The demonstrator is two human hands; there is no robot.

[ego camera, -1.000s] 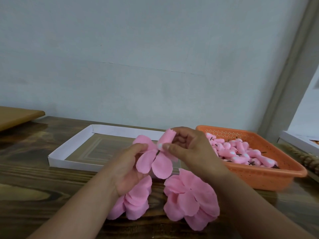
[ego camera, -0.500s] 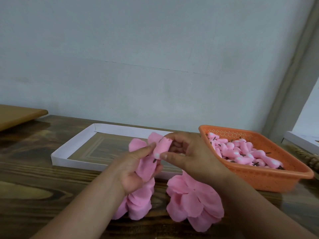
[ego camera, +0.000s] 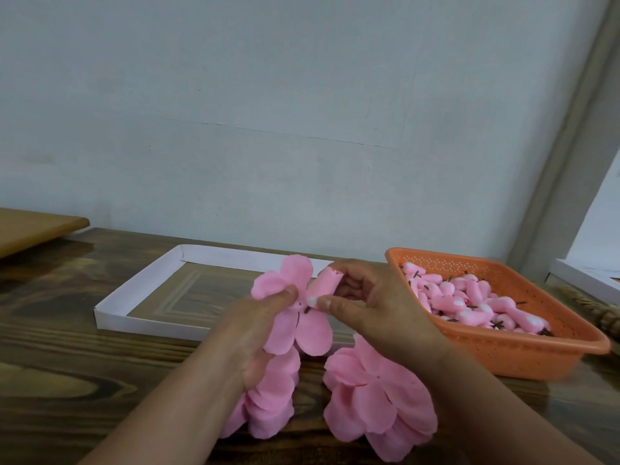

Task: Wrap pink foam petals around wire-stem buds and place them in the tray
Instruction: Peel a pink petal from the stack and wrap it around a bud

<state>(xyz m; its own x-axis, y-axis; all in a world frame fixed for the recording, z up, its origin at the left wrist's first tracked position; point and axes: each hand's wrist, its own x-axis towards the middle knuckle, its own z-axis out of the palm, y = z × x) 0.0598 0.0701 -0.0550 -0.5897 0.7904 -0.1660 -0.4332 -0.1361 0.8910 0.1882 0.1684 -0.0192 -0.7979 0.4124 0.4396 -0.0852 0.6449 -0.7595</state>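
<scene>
Petals pinched by the left hand meet the bud gripped by the right hand, while the white tray shows nothing placed inside and the basket holds many buds.

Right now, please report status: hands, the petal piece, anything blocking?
Left hand pinches petal piece. Right hand grips rolled bud at its centre. White tray behind, nothing blocking.

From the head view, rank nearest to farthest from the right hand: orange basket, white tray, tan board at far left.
From the right hand:
1. Orange basket, just to its right.
2. White tray, to its left.
3. Tan board, far left edge.
</scene>
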